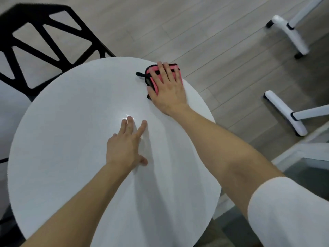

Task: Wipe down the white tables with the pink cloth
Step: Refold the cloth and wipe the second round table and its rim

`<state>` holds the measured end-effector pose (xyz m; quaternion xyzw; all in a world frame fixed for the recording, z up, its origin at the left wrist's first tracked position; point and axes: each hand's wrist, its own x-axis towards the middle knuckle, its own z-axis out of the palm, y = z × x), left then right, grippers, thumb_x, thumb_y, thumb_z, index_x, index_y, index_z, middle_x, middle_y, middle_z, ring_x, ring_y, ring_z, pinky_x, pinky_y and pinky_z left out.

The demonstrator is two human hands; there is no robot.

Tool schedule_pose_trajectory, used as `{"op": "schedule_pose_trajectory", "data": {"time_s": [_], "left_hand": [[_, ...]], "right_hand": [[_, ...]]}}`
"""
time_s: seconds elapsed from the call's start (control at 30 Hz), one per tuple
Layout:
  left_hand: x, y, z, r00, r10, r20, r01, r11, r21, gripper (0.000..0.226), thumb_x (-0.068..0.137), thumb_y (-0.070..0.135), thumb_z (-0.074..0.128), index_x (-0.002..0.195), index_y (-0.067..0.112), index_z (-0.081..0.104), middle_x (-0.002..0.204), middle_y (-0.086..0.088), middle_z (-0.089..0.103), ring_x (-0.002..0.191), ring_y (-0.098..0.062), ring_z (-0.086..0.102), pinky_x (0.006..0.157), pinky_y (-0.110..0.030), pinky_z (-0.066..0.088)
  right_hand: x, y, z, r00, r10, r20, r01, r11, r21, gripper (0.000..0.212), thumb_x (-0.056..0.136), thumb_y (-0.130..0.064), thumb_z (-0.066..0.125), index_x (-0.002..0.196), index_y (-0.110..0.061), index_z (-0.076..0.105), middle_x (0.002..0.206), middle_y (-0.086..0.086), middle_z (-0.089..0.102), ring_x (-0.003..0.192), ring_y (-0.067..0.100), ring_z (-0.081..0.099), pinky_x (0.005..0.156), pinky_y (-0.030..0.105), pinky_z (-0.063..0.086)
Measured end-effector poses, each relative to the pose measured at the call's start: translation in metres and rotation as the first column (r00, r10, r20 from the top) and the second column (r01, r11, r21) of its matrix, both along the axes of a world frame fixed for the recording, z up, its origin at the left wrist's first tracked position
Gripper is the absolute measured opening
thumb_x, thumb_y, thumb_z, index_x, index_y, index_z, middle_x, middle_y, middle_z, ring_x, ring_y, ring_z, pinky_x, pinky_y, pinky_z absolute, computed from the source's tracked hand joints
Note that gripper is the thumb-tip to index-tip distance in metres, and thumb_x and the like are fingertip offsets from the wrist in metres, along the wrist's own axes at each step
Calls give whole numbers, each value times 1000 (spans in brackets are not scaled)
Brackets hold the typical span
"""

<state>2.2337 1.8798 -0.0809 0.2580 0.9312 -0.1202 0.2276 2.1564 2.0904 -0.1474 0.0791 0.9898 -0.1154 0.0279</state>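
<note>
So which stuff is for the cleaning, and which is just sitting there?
For the cleaning: pink cloth, round white table, right hand pressing flat on the cloth, left hand flat on the table.

Just sitting there: black chair, white chair legs, glass-topped table.

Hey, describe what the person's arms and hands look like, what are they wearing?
Both hands, left hand and right hand, are bare: no gloves, rings or watch visible. Both forearms are uncovered. A white sleeve covers the right upper arm.
</note>
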Motion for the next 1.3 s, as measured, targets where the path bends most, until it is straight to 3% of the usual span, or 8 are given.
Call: {"op": "schedule_pose_trajectory", "data": {"time_s": [0.17,0.3,0.4,0.53,0.67,0.83,1.1,1.3], "left_hand": [[-1,-1,5,1000,-9,10,9,1000,24,145,55,76,95,165,45,6,174,-6,11,163,-24,21,72,-38,46],[-3,-1,6,998,-53,18,52,998,46,143,54,78,94,165,40,14,170,-11,23,155,-29,31,71,-37,42],[-4,-6,8,995,-102,7,100,989,107,129,58,79,93,159,35,26,160,-14,34,146,-33,38,77,-41,44],[12,-29,11,974,-225,31,213,954,210,100,79,71,85,157,32,37,159,-9,36,147,-33,38,96,-50,50],[31,-50,28,895,-433,108,403,888,221,121,74,65,93,170,33,27,176,-8,22,162,-31,27,121,-51,43],[38,-79,23,779,-621,84,612,783,114,140,63,67,98,171,37,14,177,-4,8,161,-30,19,117,-48,44],[32,-81,3,751,-659,29,652,748,122,146,59,68,98,171,38,8,172,-3,9,155,-30,26,104,-42,52],[32,-82,3,753,-658,7,650,745,152,146,53,67,101,168,41,16,169,2,17,150,-27,36,88,-42,56]], "right_hand": [[42,8,6,999,-25,21,25,1000,9,68,112,-59,28,173,-30,22,183,3,7,169,20,2,136,50,0],[131,-4,4,966,-258,32,257,966,29,67,113,-57,26,174,-30,19,183,3,5,169,20,-1,136,51,1],[213,-48,1,868,-496,2,494,866,80,68,113,-56,27,174,-27,19,183,6,8,169,23,1,136,52,4],[320,-165,-9,754,-656,-15,656,753,61,69,114,-54,31,174,-24,17,183,7,3,169,24,0,136,55,11],[393,-251,-10,753,-658,32,657,753,31,70,115,-55,31,175,-27,8,183,2,-2,170,25,0,134,59,20],[366,-232,-7,711,-703,27,701,711,51,70,114,-56,30,175,-28,11,183,2,-1,169,23,-1,134,57,17],[191,-90,-3,647,-762,-38,762,647,10,69,108,-58,33,170,-29,32,181,7,18,168,26,11,135,54,2],[222,-80,-10,682,-731,-21,731,682,9,70,109,-62,28,172,-31,25,182,3,13,169,22,6,135,53,2]]}}
